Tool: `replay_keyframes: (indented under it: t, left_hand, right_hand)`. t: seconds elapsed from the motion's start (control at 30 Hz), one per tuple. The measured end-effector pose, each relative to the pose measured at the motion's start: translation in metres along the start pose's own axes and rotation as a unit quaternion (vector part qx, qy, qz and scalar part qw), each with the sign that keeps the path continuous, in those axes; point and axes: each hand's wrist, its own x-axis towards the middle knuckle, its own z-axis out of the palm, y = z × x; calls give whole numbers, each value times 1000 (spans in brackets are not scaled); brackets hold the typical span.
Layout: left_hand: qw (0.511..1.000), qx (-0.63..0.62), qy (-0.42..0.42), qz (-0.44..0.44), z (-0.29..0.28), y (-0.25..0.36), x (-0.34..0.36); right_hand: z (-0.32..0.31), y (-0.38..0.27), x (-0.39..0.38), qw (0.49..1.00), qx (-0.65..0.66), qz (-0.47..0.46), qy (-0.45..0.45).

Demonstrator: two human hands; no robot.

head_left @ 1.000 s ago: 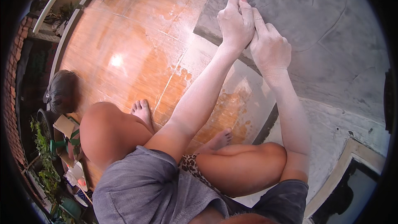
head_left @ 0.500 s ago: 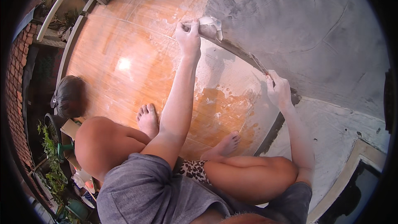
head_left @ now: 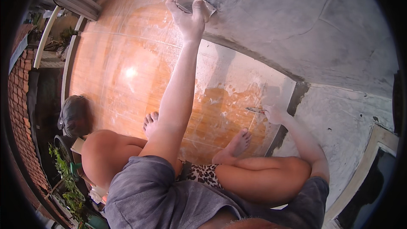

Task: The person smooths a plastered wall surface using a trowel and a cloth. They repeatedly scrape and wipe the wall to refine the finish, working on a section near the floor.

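Note:
My left hand [head_left: 188, 21], dusted white, reaches far forward to the wall's end. Its thumb and fingers are closed around a bent, grey piece with pale edges [head_left: 207, 9], beside the grey wall [head_left: 271, 12]; its exact kind is unclear. My right hand [head_left: 276, 113], also whitened, is low over the floor near the inner corner. It grips a thin, narrow-bladed tool [head_left: 254, 110], which points left. A dark strip [head_left: 241, 50] runs along the wall's foot, with pale dust on the floor beside it.
Orange tiles [head_left: 114, 59] cover the floor, smeared white in places. A black tied bag [head_left: 75, 116] stands at the left near the edge kerb. Plants [head_left: 68, 182] grow at the lower left. My bare feet [head_left: 239, 142] are on the tiles; a second grey wall [head_left: 335, 123] rises at the right.
My left hand has moved up and slightly left with the bent piece. My right hand has drawn the narrow tool away from the wall's foot, downward and left over the floor.

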Motion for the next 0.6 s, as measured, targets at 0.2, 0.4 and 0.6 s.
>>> replay_keyframes:
  t: [0.2,0.4,0.6]
  left_hand:
    - [992,-92,-23,-85,10,4,7]
    - [976,-160,-134,-56,7,17,48]
    - [968,-120,-133,-173,-3,28,33]
  right_hand:
    - [-5,14,-3,994,59,13,90]
    - [7,10,-18,995,67,60,31]
    - [5,15,-16,995,40,47,80]
